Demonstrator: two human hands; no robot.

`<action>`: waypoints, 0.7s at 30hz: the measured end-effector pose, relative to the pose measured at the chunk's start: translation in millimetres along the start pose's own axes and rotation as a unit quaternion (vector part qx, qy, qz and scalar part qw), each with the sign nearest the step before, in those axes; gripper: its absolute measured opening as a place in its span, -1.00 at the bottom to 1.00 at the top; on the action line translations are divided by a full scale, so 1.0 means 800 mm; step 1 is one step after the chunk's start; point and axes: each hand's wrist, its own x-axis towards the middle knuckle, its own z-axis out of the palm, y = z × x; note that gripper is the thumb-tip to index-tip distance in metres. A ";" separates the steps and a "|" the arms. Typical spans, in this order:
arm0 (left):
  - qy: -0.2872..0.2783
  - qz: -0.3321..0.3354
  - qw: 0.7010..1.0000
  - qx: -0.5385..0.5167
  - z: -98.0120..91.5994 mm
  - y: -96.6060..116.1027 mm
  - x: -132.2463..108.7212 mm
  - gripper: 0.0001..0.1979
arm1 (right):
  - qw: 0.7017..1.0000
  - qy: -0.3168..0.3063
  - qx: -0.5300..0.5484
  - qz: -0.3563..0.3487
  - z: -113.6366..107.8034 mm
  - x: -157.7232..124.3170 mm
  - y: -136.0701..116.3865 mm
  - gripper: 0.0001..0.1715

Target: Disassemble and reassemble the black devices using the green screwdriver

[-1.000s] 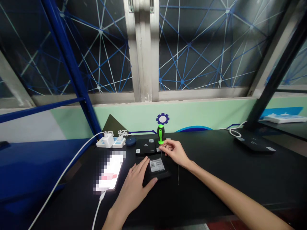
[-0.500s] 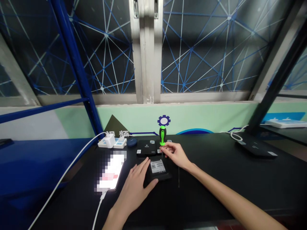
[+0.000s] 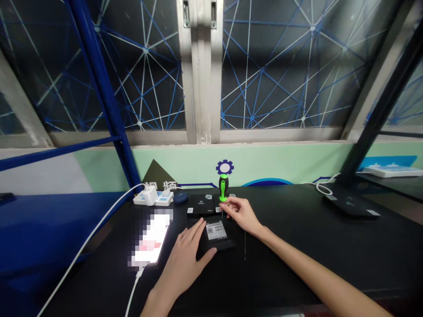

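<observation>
Our right hand [image 3: 241, 215] pinches the thin shaft of a screwdriver [image 3: 224, 187] just below its green-and-black handle, and the tool stands upright with its tip near the far edge of a flat black case [image 3: 220, 244]. Our left hand [image 3: 183, 253] lies spread, palm down, with its fingers against that case's near side. Compared with the earlier frame, both hands and the screwdriver sit in almost the same place. A second black case [image 3: 200, 204] lies just beyond, and a thin metal rod [image 3: 245, 244] lies on the surface [image 3: 297, 246] to the right. Left of us are a blurred phone [image 3: 150, 240], its white cable [image 3: 89, 237], and a power strip [image 3: 161, 199].
</observation>
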 end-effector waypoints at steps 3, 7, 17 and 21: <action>0.002 0.004 1.000 0.001 0.000 0.000 0.000 -0.35 | 1.000 0.000 0.004 0.000 0.000 0.000 0.001 -0.66; -0.005 -0.002 1.000 0.005 0.000 0.000 0.000 -0.34 | 1.000 -0.002 0.002 0.002 0.001 0.000 0.002 -0.65; -0.012 -0.009 1.000 -0.007 -0.003 0.003 0.000 -0.35 | 1.000 -0.004 -0.003 -0.001 0.001 0.000 0.003 -0.65; -0.022 -0.021 0.999 -0.017 -0.004 0.001 0.000 -0.34 | 1.000 -0.001 -0.001 0.003 0.002 0.000 0.003 -0.62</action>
